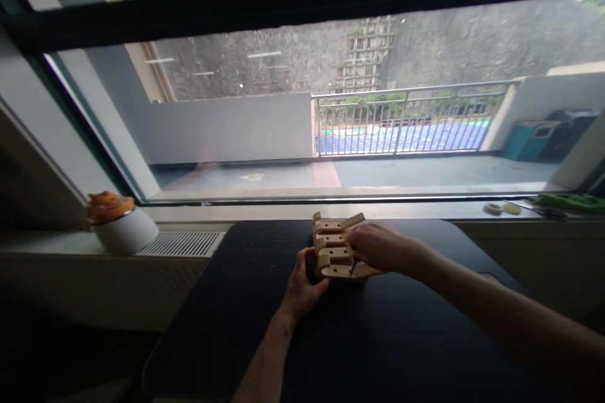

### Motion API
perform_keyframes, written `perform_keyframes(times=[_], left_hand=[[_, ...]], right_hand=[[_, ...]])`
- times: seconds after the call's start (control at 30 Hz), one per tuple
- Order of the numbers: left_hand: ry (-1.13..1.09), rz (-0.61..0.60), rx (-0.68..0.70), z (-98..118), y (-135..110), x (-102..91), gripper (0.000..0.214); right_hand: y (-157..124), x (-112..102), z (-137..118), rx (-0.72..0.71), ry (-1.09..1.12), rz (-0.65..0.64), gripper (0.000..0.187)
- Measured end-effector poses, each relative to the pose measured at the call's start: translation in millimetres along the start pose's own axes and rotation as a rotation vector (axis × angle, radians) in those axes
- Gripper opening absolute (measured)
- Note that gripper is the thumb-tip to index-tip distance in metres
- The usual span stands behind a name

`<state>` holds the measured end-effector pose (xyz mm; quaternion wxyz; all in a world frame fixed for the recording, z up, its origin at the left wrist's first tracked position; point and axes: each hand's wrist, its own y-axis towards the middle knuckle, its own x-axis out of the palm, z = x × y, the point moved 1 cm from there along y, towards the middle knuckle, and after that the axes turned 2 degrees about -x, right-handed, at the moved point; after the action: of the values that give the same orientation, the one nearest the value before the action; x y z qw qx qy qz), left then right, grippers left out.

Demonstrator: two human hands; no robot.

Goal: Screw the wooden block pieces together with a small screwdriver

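A light wooden assembly (pixel 333 245) made of several slotted blocks rests on the black table (pixel 246 302) near its far edge. My left hand (pixel 302 286) is closed round its near left corner, thumb against the wood. My right hand (pixel 378 247) lies over the right side of the assembly, its fingers curled and pinched on a small thin piece at the front that I cannot make out. A flat wooden strip (pixel 353 221) sticks up at an angle from the top of the assembly.
A white pot with an orange lid (pixel 118 223) stands on the sill at left beside a vent grille (pixel 179 244). Small rolls (pixel 501 208) and a green tool (pixel 567 203) lie on the sill at right. A large window runs behind the table.
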<state>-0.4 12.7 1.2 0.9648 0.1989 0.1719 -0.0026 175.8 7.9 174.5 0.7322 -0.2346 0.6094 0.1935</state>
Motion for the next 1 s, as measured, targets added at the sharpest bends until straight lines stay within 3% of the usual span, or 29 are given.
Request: perform_keyframes(times=[0.17,0.37,0.47,0.63,0.77,0.9,1.0], left_hand=[[-0.004,-0.005,-0.010,1,0,0.2,0.061],[-0.009,-0.009,-0.010,2,0,-0.5,0.060],[0.003,-0.017,-0.004,3,-1,0.1,0.062],[0.152,0.115,0.117,13,-4,0.4,0.064],[0.253,0.217,0.218,24,-5,-2.6,0.049],[0.286,0.159,0.191,24,-5,-2.6,0.041],[0.277,0.144,0.132,20,-6,0.2,0.037]], right_hand=[[3,7,3,0.117,-0.035,0.007,0.028],[-2,0,2,-0.033,-0.003,-0.028,0.017],[-3,5,-2,-0.013,-0.027,-0.011,0.021],[-5,2,-1,0.037,-0.056,-0.039,0.020],[2,-4,-1,-0.124,-0.093,-0.104,0.017],[15,1,-4,-0.310,-0.187,-0.118,0.018],[19,5,-3,-0.322,-0.184,-0.121,0.018]])
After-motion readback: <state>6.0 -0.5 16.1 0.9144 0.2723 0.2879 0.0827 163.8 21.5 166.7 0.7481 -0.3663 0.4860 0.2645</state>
